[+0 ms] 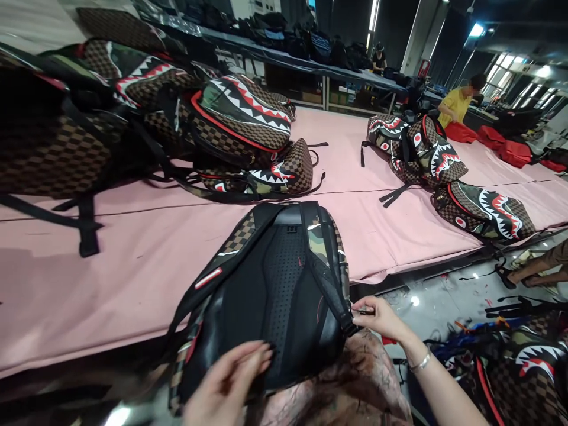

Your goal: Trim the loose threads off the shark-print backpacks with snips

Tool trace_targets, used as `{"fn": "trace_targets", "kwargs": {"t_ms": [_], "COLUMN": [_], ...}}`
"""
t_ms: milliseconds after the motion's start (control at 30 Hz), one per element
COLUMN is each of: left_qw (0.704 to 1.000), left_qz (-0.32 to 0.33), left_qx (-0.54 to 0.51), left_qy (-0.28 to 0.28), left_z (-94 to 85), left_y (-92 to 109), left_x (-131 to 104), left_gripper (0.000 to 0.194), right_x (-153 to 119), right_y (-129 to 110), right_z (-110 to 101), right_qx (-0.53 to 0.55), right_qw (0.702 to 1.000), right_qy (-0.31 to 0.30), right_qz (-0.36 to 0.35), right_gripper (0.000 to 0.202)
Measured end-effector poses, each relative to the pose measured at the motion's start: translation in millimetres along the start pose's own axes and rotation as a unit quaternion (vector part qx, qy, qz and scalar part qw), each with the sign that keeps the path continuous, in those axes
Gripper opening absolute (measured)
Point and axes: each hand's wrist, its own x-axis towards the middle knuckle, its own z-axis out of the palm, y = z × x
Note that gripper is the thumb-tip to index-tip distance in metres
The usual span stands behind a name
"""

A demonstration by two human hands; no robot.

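A backpack [284, 296] leans in front of me against the table edge, its black padded back panel facing up. Its two shoulder straps, one with a checked patch [242, 236] and one with a camouflage patch [317, 239], run down either side. Over the lower panel, my left hand [231, 378] is closed, thumb and fingers pressed together; whatever they hold, if anything, is hidden. At the backpack's right side, my right hand [379, 316] pinches beside the lower strap buckle [348, 325]. Something small and dark shows between its fingers, too small to name.
Checked backpacks with shark-mouth prints [244, 112] are piled on the pink-covered table [133, 284] at left. Several more [488, 210] lie at right. Other bags [532, 361] are heaped low on the right. A person in yellow [457, 106] stands by red bags [517, 152].
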Motion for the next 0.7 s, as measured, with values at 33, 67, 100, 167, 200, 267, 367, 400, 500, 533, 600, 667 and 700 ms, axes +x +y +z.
{"fn": "trace_targets", "kwargs": {"t_ms": [33,67,100,167,200,267,367,400,500,533,600,667,700], "left_qw": [0.998,0.995,0.992,0.989,0.989,0.991,0.992,0.992,0.991,0.991,0.992,0.992,0.992], "left_qz": [-0.009,-0.008,-0.003,0.015,0.028,0.057,0.078,0.079,0.090,0.096,0.104,0.106,0.106], "left_qx": [-0.017,-0.028,-0.030,-0.023,-0.017,-0.012,-0.028,-0.034,-0.023,-0.013,0.006,0.017,0.024], "left_qy": [-0.054,-0.096,-0.120,-0.147,-0.144,-0.117,-0.092,-0.097,-0.097,-0.089,-0.070,-0.060,-0.065], "left_z": [19.0,37.1,53.1,75.6,81.1,81.7,65.9,59.2,41.7,37.4,31.2,28.1,27.8], "left_y": [1.2,1.1,-0.2,-5.2,-7.9,-11.3,-8.9,-6.3,3.8,7.6,15.3,23.1,26.7], "left_x": [-0.3,-0.5,-0.5,0.2,0.9,3.2,8.9,11.3,18.7,20.4,20.8,16.9,14.0], "left_gripper": [0.049,0.049,0.048,0.043,0.042,0.041,0.046,0.047,0.042,0.039,0.033,0.028,0.026], "right_x": [-1.4,-2.7,-3.9,-5.5,-5.8,-5.1,0.2,2.9,11.2,12.9,13.2,9.2,6.4], "right_y": [1.4,3.4,5.5,8.4,8.4,4.8,-7.5,-12.4,-26.7,-30.7,-36.1,-36.6,-34.8], "right_z": [0.7,2.7,6.1,17.0,24.1,39.9,62.5,68.9,84.0,88.0,94.7,98.9,99.5], "right_qx": [-0.002,0.004,0.019,0.057,0.073,0.094,0.098,0.099,0.093,0.086,0.062,0.035,0.025], "right_qw": [1.000,0.999,0.999,0.998,0.997,0.995,0.995,0.994,0.993,0.994,0.995,0.997,0.997], "right_qy": [-0.016,-0.025,-0.027,-0.017,-0.013,-0.018,-0.027,-0.030,-0.040,-0.044,-0.051,-0.056,-0.053], "right_qz": [0.012,0.022,0.027,0.025,0.019,0.002,-0.022,-0.031,-0.057,-0.061,-0.059,-0.050,-0.043], "right_gripper": [0.034,0.034,0.034,0.034,0.034,0.034,0.031,0.030,0.026,0.025,0.023,0.021,0.022]}}
